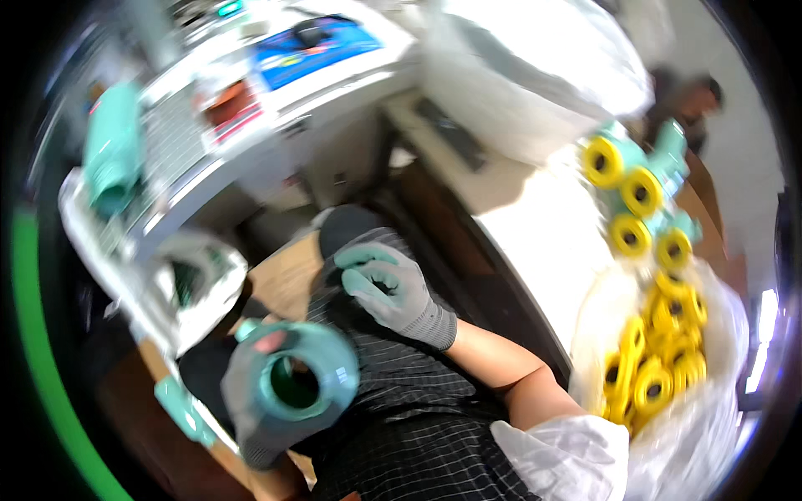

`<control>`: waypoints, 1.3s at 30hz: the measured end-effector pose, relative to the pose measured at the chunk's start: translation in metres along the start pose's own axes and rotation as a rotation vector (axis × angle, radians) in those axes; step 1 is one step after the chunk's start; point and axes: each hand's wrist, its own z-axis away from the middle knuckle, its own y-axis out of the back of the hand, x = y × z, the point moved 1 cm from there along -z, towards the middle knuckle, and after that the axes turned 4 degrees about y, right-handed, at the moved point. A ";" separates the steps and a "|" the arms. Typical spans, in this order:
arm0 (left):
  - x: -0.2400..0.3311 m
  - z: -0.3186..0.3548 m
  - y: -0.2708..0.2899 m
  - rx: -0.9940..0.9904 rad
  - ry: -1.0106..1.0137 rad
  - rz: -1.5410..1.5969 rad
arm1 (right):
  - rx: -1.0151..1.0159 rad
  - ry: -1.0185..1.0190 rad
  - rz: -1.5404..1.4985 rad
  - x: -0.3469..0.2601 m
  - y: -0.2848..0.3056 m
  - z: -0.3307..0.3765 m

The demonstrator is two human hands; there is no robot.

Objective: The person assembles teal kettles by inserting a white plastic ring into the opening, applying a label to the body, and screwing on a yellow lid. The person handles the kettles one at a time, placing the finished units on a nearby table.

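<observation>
The left hand (pixel 267 401), in a grey glove, is wrapped around a teal, tube-like fitting (pixel 305 384) whose open round end faces up toward the camera; the fingers are closed on its body, low and left of centre in the scene, above the person's lap. The right hand (pixel 393 288), also gloved in grey with pale green fingers, rests curled on the dark checked trousers (pixel 401 426) near the knee, a little farther off; it looks empty, though the blur leaves it uncertain whether anything small sits under the fingers. On the right, an open clear bag (pixel 718 417) holds a heap of yellow ring-shaped parts (pixel 660 367), and beyond it a cluster of teal fittings with yellow ends (pixel 639 196) lies on a pale surface (pixel 535 225). To the far left a white tray (pixel 167 192) carries more teal pieces. The whole view is smeared by motion, so the fitting is likely being swung, and a one-handed hold on a smooth round body could slip, dropping it to the floor between the legs. The bag leans open near the right elbow, so a careless sweep of that arm might tip it and spill the rings.
</observation>
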 end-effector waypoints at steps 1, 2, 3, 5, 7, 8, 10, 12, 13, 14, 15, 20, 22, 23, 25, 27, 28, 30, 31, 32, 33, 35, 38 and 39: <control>0.002 -0.005 0.000 0.002 -0.260 -0.270 | 0.086 -0.113 0.045 0.006 0.027 0.020; 0.002 -0.012 -0.004 0.005 -0.485 -0.484 | 0.167 -0.215 0.069 0.010 0.057 0.040; -0.004 -0.017 -0.009 -0.024 -0.542 -0.556 | 0.281 -0.268 0.184 0.016 0.084 0.062; -0.018 -0.034 -0.016 -0.147 -0.404 -0.592 | 0.531 -0.361 0.330 0.032 0.138 0.099; -0.012 -0.036 -0.025 -0.137 -0.353 -0.533 | 0.720 -0.398 0.426 0.048 0.191 0.124; -0.009 -0.035 -0.028 -0.134 -0.319 -0.510 | 0.776 -0.393 0.492 0.055 0.216 0.129; -0.008 -0.033 -0.031 -0.128 -0.329 -0.539 | 0.694 -0.445 0.822 0.047 0.245 0.107; -0.011 -0.033 -0.034 -0.129 -0.346 -0.527 | 0.696 -0.431 1.103 0.072 0.280 0.097; -0.010 -0.031 -0.035 -0.129 -0.356 -0.547 | 0.632 -0.429 1.256 0.084 0.295 0.089; -0.008 -0.029 -0.037 -0.125 -0.362 -0.569 | 0.562 -0.427 1.403 0.097 0.306 0.081; -0.007 -0.028 -0.038 -0.130 -0.370 -0.588 | 0.445 -0.673 1.444 0.109 0.318 0.080; -0.018 -0.017 -0.035 -0.071 -0.366 -0.527 | 0.386 -0.679 1.519 0.102 0.315 0.067; -0.018 -0.024 -0.032 -0.071 -0.468 -0.630 | 0.386 -0.668 1.534 0.101 0.320 0.067; -0.019 -0.026 -0.029 -0.068 -0.465 -0.659 | 0.436 -0.681 1.455 0.098 0.318 0.068; -0.021 -0.025 -0.029 -0.004 -0.501 -0.620 | 0.526 -0.687 1.279 0.094 0.307 0.062; -0.023 -0.029 -0.026 0.062 -0.546 -0.686 | 0.561 -0.590 0.790 0.076 0.281 0.046; -0.026 -0.034 -0.031 0.084 -0.530 -0.614 | 0.563 -0.588 0.408 0.056 0.254 0.033; -0.020 -0.038 -0.035 0.108 -0.558 -0.834 | 0.464 -0.510 0.035 0.008 0.185 0.008; -0.023 -0.037 -0.035 0.087 -0.591 -0.770 | 0.262 -0.515 -0.130 -0.016 0.151 -0.006; -0.009 -0.029 -0.042 0.134 -0.694 -0.926 | 0.065 -0.507 -0.284 -0.032 0.121 -0.013; -0.014 -0.027 -0.039 0.074 -0.786 -0.908 | -0.111 -0.290 -0.187 -0.041 0.099 -0.016; 0.002 -0.026 -0.047 0.048 -1.065 -0.892 | -0.333 -0.014 0.011 -0.060 0.065 -0.022; 0.004 -0.020 -0.032 -0.030 -0.978 -1.009 | -0.469 0.179 0.262 -0.078 0.048 -0.026; 0.002 -0.020 -0.026 -0.019 -0.992 -0.970 | -0.442 0.266 0.288 -0.077 0.042 -0.023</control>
